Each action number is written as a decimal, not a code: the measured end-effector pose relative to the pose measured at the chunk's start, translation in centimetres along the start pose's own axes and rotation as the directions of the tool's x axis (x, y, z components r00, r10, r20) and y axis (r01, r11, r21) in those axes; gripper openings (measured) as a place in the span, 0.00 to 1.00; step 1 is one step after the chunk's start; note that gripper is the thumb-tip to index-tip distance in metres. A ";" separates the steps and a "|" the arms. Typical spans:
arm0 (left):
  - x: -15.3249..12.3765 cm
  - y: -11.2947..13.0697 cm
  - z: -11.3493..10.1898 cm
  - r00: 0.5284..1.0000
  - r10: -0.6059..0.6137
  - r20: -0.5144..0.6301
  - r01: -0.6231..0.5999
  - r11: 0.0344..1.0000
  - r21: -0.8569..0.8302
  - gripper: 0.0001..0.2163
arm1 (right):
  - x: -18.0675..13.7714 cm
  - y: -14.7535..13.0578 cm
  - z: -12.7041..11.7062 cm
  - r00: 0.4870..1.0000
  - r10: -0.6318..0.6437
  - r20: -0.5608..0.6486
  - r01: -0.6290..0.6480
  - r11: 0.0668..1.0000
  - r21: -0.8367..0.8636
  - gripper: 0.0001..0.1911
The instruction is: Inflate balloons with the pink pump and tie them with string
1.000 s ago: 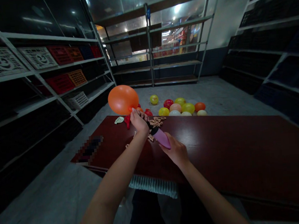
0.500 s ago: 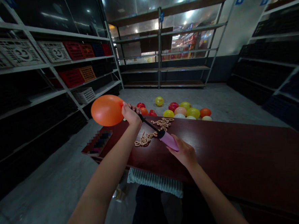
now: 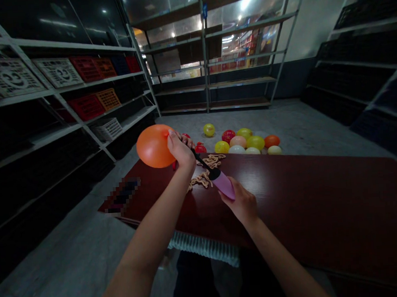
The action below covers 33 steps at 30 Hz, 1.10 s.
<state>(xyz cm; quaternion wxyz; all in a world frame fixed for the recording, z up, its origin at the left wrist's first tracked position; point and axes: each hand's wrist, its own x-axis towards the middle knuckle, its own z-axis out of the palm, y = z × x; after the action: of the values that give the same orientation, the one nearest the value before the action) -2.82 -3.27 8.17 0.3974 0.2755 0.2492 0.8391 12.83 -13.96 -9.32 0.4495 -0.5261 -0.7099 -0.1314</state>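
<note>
My left hand (image 3: 180,150) is closed around the neck of an inflated orange balloon (image 3: 154,146), holding it on the black nozzle of a hand pump. My right hand (image 3: 242,204) grips the pump's pink barrel (image 3: 223,184); the black rod runs from it up to my left hand. Both hands are above the near left part of a dark red table (image 3: 305,195). A heap of small tan uninflated balloons (image 3: 206,170) lies on the table just behind the pump.
Several inflated balloons (image 3: 245,143), yellow, red, orange and pale, lie on the grey floor beyond the table. Metal shelves with red, orange and white crates (image 3: 88,106) stand at the left, dark shelves at the right. A blurred dark object (image 3: 122,198) sits at the table's left end.
The balloon went from above my left hand down to its left side. The pump rod was drawn out half a second ago and is pushed back in now.
</note>
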 end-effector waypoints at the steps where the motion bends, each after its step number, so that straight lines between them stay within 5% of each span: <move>1: -0.4 -0.5 0.4 1.000 -0.017 0.010 0.017 1.000 0.007 0.22 | 0.0 0.0 0.0 1.000 0.016 -0.002 -0.016 1.000 0.003 0.23; 16: -4.9 -5.1 -0.7 0.990 -0.138 0.029 0.136 0.989 0.063 0.23 | -0.1 0.3 0.5 0.996 0.086 0.027 -0.085 0.996 -0.037 0.23; 33: 2.4 3.6 -4.8 0.988 0.049 -0.145 -0.053 0.998 -0.026 0.21 | -0.2 -0.1 0.0 0.981 -0.176 0.085 0.178 0.984 -0.011 0.25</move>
<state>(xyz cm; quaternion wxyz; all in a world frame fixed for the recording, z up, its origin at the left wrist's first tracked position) -9.18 -4.36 7.60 0.3609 0.2146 0.2576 0.8702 12.80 -14.09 -9.43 0.4009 -0.4701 -0.7708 -0.1551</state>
